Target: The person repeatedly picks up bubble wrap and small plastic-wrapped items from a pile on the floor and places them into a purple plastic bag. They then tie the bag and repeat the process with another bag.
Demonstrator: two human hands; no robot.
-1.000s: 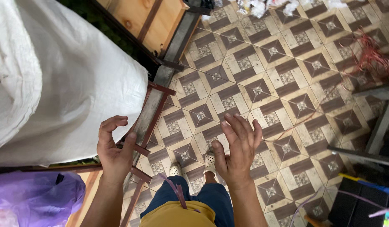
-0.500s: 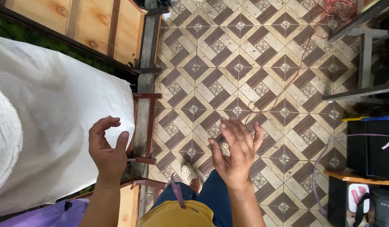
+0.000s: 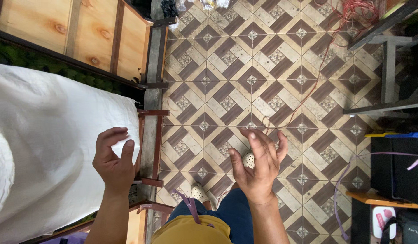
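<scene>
The left hand (image 3: 113, 160) hangs over the edge of a big white sack (image 3: 51, 149), fingers curled loosely and gripping nothing, its fingertips just at or above the cloth; I cannot tell whether they touch it. The right hand (image 3: 257, 165) is held up over the patterned tile floor (image 3: 263, 68), palm turned inward, fingers spread and slack, holding nothing. The sack lies stretched along the left of the view, beside a rusty metal frame (image 3: 150, 149) and wooden panels (image 3: 73, 31). Below, the person's pale perforated shoes (image 3: 200, 193) stand on the tiles, and a red cord (image 3: 317, 77) trails across the floor toward a dark rack (image 3: 389, 58). Judging from this, the sack is laid out but not yet grasped, so any handling of it seems barely begun
</scene>
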